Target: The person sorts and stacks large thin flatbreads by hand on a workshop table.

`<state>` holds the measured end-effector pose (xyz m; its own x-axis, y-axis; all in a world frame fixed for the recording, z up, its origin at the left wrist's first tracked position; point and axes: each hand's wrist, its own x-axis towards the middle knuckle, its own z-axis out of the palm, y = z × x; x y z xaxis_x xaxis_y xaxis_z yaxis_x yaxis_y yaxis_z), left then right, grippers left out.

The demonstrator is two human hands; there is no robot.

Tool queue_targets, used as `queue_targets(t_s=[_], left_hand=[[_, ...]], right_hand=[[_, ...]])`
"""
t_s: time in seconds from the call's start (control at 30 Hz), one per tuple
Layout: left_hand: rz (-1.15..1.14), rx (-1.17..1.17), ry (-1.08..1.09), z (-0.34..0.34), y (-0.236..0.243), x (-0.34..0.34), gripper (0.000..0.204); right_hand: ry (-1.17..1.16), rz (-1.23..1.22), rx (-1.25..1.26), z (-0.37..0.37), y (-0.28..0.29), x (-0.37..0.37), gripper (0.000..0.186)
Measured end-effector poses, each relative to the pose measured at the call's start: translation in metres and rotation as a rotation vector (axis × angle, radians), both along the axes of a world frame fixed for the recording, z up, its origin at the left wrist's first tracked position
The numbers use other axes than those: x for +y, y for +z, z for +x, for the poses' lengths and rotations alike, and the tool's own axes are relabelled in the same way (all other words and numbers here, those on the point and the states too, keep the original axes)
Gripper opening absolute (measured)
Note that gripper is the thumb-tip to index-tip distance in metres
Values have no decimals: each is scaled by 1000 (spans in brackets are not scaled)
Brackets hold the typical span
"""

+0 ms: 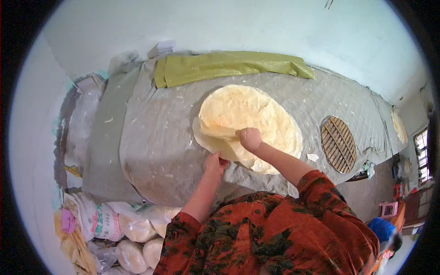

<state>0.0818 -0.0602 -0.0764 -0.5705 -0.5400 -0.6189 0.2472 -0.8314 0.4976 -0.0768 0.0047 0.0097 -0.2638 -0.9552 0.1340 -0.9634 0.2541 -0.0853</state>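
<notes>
Large thin round flatbreads (243, 107) lie in an overlapping pile on the grey-covered platform, pale yellow with browned patches. My right hand (250, 139) is closed on the raised, folded edge of an upper flatbread, near the middle of the pile. My left hand (215, 162) is at the pile's near left rim, its fingers pinched at the edge of a lower flatbread. Part of that grip is hidden behind the hand.
A folded olive-green sheet (229, 66) lies along the back wall. To the right rests a round slatted wooden board (338, 144). Bagged round flatbreads (133, 256) and a printed white sack (98, 220) sit at lower left. A pink stool (388, 209) stands far right.
</notes>
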Motion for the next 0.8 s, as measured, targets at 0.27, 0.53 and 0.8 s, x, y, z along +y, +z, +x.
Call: queue_targets(t_s=[0.27, 0.53, 0.8], left_hand=[[-31, 259, -11, -13, 7, -6, 29], [-49, 328, -149, -5, 25, -10, 27], [60, 383, -27, 0, 56, -22, 39]], right_hand=[[78, 8, -128, 32, -16, 12, 14], [-9, -140, -156, 27, -16, 19, 18], [-79, -178, 91, -80, 215, -42, 20]])
